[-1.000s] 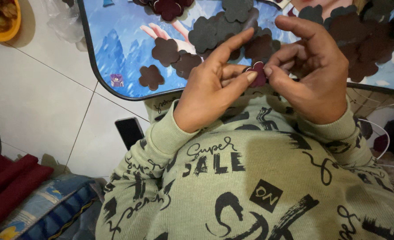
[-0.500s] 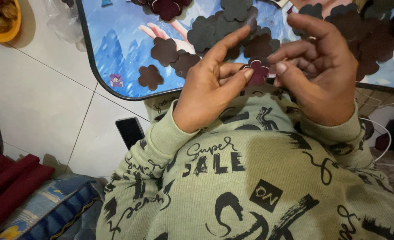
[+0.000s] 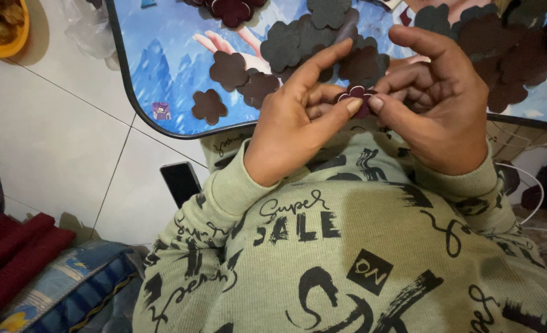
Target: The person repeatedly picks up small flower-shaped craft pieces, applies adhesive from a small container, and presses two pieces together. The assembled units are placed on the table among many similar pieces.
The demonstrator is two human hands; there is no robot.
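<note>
Together, the left hand (image 3: 298, 123) and right hand (image 3: 437, 105) pinch one small maroon flower (image 3: 355, 94) near the table's (image 3: 162, 80) front edge.

Beyond the fingers, dark flower-shaped cutouts (image 3: 298, 46) lie scattered on a blue cartoon-printed tray table (image 3: 162, 61). Left of the wrists, a black phone (image 3: 181, 182) rests on white floor tiles (image 3: 45, 135); farther up-left sits an orange bowl (image 3: 5, 28).
</note>
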